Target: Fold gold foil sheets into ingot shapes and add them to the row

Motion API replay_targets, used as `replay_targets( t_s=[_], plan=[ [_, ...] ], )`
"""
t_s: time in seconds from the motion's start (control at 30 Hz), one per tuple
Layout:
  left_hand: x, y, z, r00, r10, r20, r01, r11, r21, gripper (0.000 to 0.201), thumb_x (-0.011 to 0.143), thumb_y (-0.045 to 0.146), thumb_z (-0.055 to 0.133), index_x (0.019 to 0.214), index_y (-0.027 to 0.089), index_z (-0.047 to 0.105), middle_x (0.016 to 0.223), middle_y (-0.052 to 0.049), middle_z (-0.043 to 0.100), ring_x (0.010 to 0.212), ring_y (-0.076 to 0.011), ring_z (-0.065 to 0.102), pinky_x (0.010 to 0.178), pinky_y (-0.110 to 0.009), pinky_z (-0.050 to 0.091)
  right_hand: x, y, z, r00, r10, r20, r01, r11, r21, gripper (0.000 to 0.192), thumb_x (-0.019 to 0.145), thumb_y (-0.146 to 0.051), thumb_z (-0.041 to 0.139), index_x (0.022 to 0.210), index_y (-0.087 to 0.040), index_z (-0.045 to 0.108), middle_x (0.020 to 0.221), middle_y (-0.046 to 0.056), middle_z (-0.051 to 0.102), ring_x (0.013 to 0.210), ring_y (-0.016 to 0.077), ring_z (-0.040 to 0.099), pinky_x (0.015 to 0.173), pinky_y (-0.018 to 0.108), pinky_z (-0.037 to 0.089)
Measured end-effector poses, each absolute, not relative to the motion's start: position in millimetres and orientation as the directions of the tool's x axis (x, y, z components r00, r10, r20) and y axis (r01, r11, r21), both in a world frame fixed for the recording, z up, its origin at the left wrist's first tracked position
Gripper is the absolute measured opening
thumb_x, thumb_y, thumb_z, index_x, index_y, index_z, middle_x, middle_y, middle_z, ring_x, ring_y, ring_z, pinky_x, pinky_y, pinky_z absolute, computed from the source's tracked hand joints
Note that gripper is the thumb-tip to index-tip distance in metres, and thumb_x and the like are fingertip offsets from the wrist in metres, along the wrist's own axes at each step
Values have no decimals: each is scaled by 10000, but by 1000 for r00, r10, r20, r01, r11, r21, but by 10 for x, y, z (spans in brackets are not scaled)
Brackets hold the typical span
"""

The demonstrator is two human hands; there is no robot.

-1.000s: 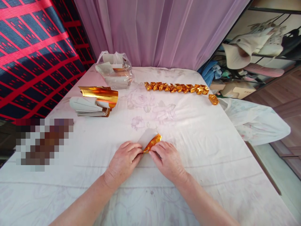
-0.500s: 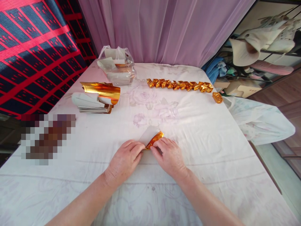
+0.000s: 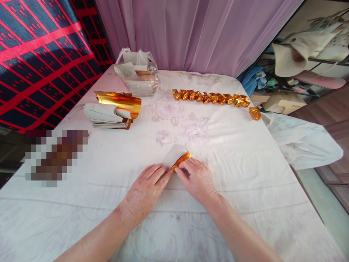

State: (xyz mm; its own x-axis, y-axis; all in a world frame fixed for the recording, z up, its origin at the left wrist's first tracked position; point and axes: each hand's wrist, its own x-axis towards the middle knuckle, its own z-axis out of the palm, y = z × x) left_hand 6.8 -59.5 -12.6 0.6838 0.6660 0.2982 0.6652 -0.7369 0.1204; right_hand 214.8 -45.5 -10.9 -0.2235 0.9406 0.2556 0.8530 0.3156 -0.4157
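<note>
A sheet of gold foil paper point(image 3: 181, 161) with a white back lies on the table near its middle, its lower right edge folded over so a gold strip shows. My left hand point(image 3: 148, 185) holds the lower left end of the paper, fingers fairly straight and thumb alongside. On the gold fold, my right hand point(image 3: 197, 178) pinches with thumb and fingertips. Part of the paper is hidden under both hands. Farther back, a row of folded gold paper pieces point(image 3: 209, 97) runs to the right, and a single folded gold piece point(image 3: 255, 113) sits past its end.
A stack of gold and white paper sheets point(image 3: 109, 118) lies at the left. Behind it stands a clear plastic bag point(image 3: 139, 78) with more sheets. A blurred patch point(image 3: 57, 156) covers something at the left edge. Purple curtain point(image 3: 174, 32) hangs behind; a shelf with a hat point(image 3: 291, 58) stands right.
My left fingers have straightened and flattened against the paper, the thumb sliding forward toward the fold. My right hand keeps its pinch with little movement. The view has shifted slightly.
</note>
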Motion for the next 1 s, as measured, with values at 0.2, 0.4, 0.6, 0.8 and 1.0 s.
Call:
replay_targets(
  t_s=[0.2, 0.4, 0.6, 0.8, 1.0],
  plan=[
    [68, -590, -122, 692, 658, 296, 656, -745, 123, 400, 931, 93, 441, 1307, 120, 574, 1271, -113, 642, 1221, -251, 556, 1068, -431, 450, 2146, -456, -108, -224, 942, 250, 853, 314, -418, 209, 926, -274, 575, 727, -213, 599, 732, 6, 646, 727, 168, 602, 680, 298, 357],
    [73, -585, -121, 685, 667, 292, 653, -741, 159, 393, 927, 90, 450, 1297, 119, 580, 1257, -120, 641, 1204, -258, 564, 1056, -449, 459, 2145, -460, -117, -212, 943, 256, 857, 306, -415, 224, 934, -290, 557, 725, -219, 599, 730, 11, 652, 717, 167, 598, 675, 300, 363],
    [81, -580, -108, 673, 677, 299, 655, -733, 187, 384, 922, 89, 476, 1285, 128, 591, 1229, -122, 642, 1193, -258, 566, 1049, -444, 462, 2141, -459, -123, -203, 944, 262, 858, 300, -417, 222, 929, -289, 563, 721, -219, 597, 720, 10, 650, 707, 166, 594, 674, 298, 358],
    [86, -572, -91, 667, 683, 297, 658, -727, 195, 364, 942, 107, 459, 1279, 129, 595, 1216, -121, 644, 1178, -259, 568, 1025, -449, 484, 2141, -458, -133, -205, 944, 257, 859, 299, -415, 215, 922, -280, 577, 717, -218, 595, 719, 0, 644, 705, 162, 588, 671, 303, 355],
    [88, -566, -84, 669, 686, 287, 656, -726, 206, 347, 942, 130, 491, 1273, 128, 597, 1207, -118, 644, 1173, -256, 574, 1028, -438, 482, 2134, -461, -134, -191, 949, 249, 862, 283, -419, 221, 924, -290, 573, 716, -219, 595, 718, 4, 647, 703, 165, 591, 677, 301, 361]
  ],
)
